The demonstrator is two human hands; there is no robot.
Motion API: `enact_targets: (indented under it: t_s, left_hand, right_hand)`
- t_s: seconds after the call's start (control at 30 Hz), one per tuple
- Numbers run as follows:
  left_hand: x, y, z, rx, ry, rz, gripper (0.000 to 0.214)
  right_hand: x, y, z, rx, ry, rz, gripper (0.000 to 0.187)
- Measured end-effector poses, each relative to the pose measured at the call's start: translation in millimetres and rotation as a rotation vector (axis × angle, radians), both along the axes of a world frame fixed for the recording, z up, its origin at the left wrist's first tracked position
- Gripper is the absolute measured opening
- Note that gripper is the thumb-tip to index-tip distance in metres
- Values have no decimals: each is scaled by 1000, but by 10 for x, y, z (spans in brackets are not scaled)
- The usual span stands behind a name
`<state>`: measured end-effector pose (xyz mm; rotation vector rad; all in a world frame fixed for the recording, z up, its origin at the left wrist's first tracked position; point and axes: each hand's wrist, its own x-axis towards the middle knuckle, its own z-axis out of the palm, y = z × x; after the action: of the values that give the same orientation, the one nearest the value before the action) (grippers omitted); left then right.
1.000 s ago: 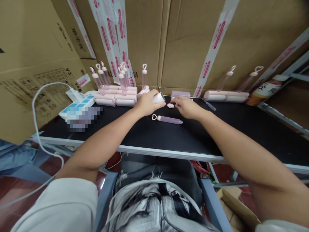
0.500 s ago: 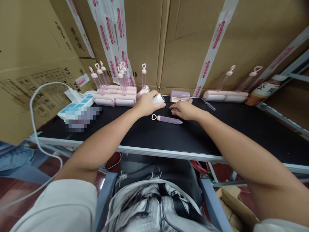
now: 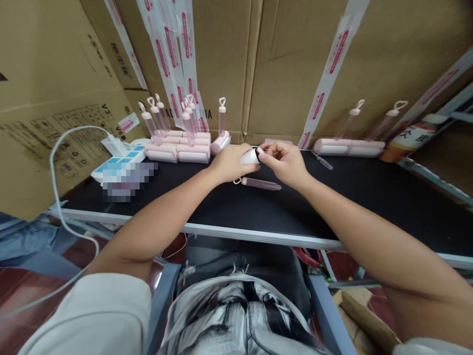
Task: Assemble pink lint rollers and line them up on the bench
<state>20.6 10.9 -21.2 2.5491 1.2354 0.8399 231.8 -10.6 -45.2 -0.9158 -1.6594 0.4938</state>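
Note:
My left hand (image 3: pixel 232 162) is wrapped round a short white cylinder (image 3: pixel 250 157) with a dark end facing right. My right hand (image 3: pixel 286 161) pinches at that end, thumb and fingertips together; what they hold, if anything, is too small to make out. On the black table just below the hands lies a clear pinkish tube (image 3: pixel 260 184) with a heart-shaped loop, partly hidden by my left hand. A pinkish clear-topped piece (image 3: pixel 279 142) shows behind my right hand, mostly covered.
Several pink rollers (image 3: pixel 192 153) with upright looped tubes stand at the back left, beside a power strip (image 3: pixel 129 154) and white cable. More rollers (image 3: pixel 349 147), a small clear piece (image 3: pixel 325 162) and a bottle (image 3: pixel 414 138) are right. Cardboard (image 3: pixel 281 69) walls the back.
My right hand has risen and moved left to the white cylinder's open end, its fingers closing there. My left hand still holds the cylinder, slightly further right.

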Motion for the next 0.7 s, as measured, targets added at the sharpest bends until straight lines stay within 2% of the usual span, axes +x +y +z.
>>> enact_targets:
  t_s: [0.2, 0.3, 0.4, 0.43, 0.5, 0.57, 0.6, 0.63, 0.7]
  left_hand:
    - [-5, -14, 5, 51, -36, -17, 49]
    - [-26, 3, -8, 73, -39, -42, 50]
    - [-50, 47, -29, 119, -88, -75, 59]
    - [-59, 66, -36, 136, -122, -90, 63]
    - [-79, 102, -46, 172, -190, -113, 68]
    - [-98, 126, -48, 192, -229, -117, 62]
    - [-107, 131, -46, 191, -241, -111, 58]
    - [-114, 134, -44, 186, -255, -97, 55]
    - [-123, 133, -39, 170, -289, -52, 50]
  right_hand:
    - [-70, 38, -135, 89, 55, 87, 49]
    - [-60, 18, -129, 106, 23, 117, 45]
    - [24, 26, -77, 142, -43, 122, 37]
    - [81, 51, -58, 149, -65, 82, 33]
    - [238, 134, -30, 123, -133, -87, 23]
    - [423, 242, -25, 25, -289, -314, 19]
    - [510, 295, -31, -41, -402, -404, 24]
    - [584, 341, -41, -113, -520, -458, 29]
    - [676, 403, -65, -240, -740, -472, 34]
